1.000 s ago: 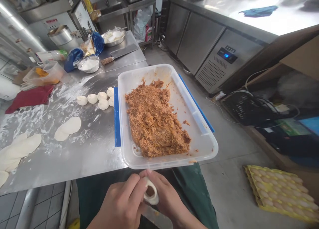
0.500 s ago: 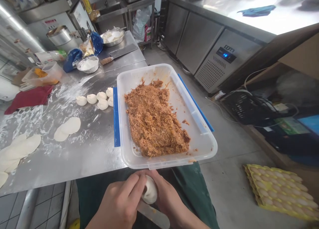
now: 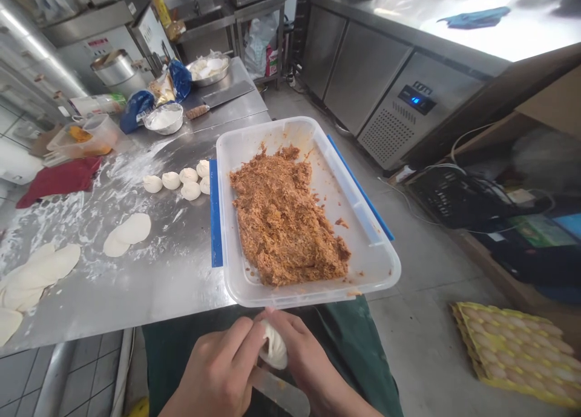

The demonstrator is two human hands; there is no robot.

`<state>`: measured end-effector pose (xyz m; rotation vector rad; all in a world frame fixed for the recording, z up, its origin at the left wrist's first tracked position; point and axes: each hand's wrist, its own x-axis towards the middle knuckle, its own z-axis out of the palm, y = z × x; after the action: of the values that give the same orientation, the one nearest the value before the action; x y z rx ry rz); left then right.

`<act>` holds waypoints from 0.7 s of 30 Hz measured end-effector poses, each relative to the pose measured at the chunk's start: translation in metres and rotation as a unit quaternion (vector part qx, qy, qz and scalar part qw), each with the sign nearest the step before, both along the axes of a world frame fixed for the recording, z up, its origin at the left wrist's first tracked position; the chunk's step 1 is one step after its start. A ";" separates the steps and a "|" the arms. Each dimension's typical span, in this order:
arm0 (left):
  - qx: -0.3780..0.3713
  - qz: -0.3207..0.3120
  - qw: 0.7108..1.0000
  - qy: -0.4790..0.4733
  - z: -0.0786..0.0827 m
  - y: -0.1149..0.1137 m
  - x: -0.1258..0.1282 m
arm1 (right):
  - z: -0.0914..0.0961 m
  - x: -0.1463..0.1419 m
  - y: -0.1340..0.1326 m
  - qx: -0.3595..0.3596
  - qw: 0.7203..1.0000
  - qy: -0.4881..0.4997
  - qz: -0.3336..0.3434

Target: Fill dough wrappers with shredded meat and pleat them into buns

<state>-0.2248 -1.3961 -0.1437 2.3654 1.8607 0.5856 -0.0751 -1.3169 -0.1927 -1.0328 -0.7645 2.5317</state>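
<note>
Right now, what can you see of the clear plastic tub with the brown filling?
The clear plastic tub is rectangular with rounded corners and open. Blue strips run along both long sides. Shredded brown filling covers its left and near part; the right part is bare, with crumbs. It rests on the steel table, overhanging the edge.

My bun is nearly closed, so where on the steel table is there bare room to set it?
Bare steel for the bun lies along the near edge of the table, between the round wrappers and the container. The far end is crowded: flour bowl, cleaver, bags.
</note>
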 end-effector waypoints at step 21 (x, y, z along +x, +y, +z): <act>0.031 -0.036 0.999 0.023 0.010 -0.002 -0.007 | -0.002 -0.003 0.003 -0.005 0.999 -0.013 0.042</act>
<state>-0.2316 -1.3984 -0.1333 2.4948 1.7911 0.5957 -0.0778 -1.3138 -0.1945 -1.0602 -0.8199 2.5995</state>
